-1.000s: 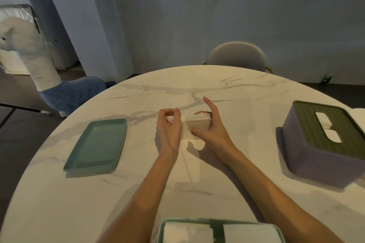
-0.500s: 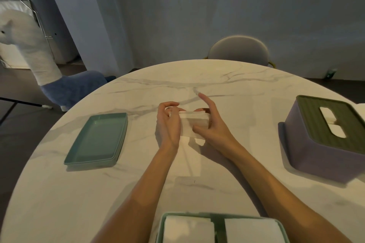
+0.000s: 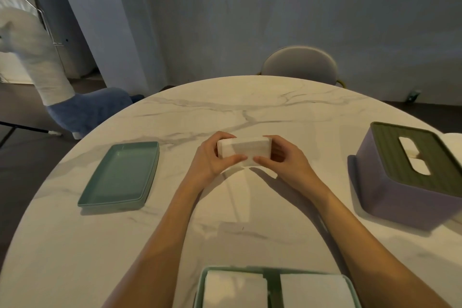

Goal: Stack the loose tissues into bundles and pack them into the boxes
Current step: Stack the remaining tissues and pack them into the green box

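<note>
Both hands, left (image 3: 208, 160) and right (image 3: 283, 161), pinch a tissue bundle (image 3: 243, 149); at 6 o'clock, a green box (image 3: 273, 280) holds two stacks, possibly tissues.

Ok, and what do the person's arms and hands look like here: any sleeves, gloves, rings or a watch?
Both forearms are bare up to the bottom edge of the picture, with no sleeve in view. The left hand and the right hand wear no gloves. No watch, bracelet or ring shows on the visible wrists and fingers, though parts of the fingers are hidden. No cables or markings are visible.
</note>
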`<state>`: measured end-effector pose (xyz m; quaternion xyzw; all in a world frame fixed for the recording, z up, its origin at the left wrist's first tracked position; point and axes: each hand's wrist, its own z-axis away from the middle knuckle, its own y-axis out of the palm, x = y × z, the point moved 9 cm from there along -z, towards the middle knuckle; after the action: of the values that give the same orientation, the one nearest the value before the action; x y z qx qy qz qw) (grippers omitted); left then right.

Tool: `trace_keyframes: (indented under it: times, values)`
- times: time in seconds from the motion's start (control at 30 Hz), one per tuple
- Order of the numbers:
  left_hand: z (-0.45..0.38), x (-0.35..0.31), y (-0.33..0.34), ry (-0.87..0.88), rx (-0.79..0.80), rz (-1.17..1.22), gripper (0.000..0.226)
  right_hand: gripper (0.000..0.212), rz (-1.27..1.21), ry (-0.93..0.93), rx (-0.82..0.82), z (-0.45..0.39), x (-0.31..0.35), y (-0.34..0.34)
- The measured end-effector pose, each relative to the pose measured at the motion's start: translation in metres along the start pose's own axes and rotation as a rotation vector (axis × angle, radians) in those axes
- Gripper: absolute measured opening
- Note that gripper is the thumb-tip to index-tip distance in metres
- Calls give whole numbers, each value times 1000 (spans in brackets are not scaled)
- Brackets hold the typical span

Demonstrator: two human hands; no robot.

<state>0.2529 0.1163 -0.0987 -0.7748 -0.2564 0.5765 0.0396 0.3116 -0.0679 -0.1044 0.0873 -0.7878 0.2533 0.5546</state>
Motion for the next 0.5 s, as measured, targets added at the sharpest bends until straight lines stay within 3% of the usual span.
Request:
trace_keyframes:
  times: [0.17,0.23,0.33,0.43,0.5]
  values:
    - [-4,1,2,-47,83,13,26,15,56,-28,35,-6,11,-11]
    - [-2,4,9,-146,220,87,39,19,33,-36,71,-7,24,-19]
    - [17,-3,38,-300,547,346,60,29,82,-27,146,-8,47,-25]
    - [36,-27,68,-401,776,617,54,30,224,-56,214,-10,60,-20]
    - [42,-35,81,-427,806,637,44,29,251,-48,239,-10,63,-18]
